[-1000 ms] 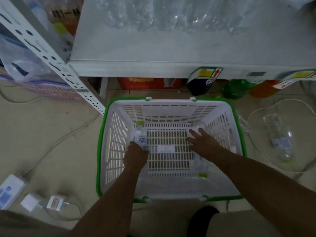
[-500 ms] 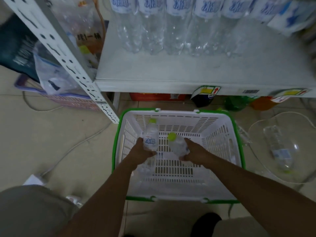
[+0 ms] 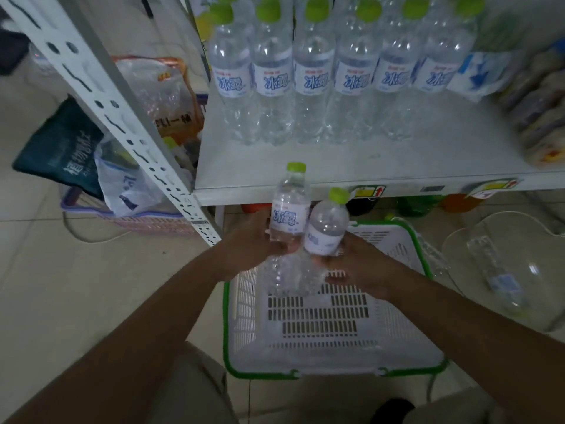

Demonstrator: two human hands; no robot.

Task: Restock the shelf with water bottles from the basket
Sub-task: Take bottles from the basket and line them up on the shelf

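Both your bare forearms run up from the bottom corners and converge at frame centre. Your left hand (image 3: 253, 240) sits just left of centre, fingers curled closed around a small water bottle (image 3: 289, 215), held upright. Your right hand (image 3: 356, 264) is just right of centre, a little lower, wrapped around a second water bottle (image 3: 327, 231) tilted with its cap leaning right. The two hands are close together, the bottles touching or nearly so. Your knees show at the bottom edge.
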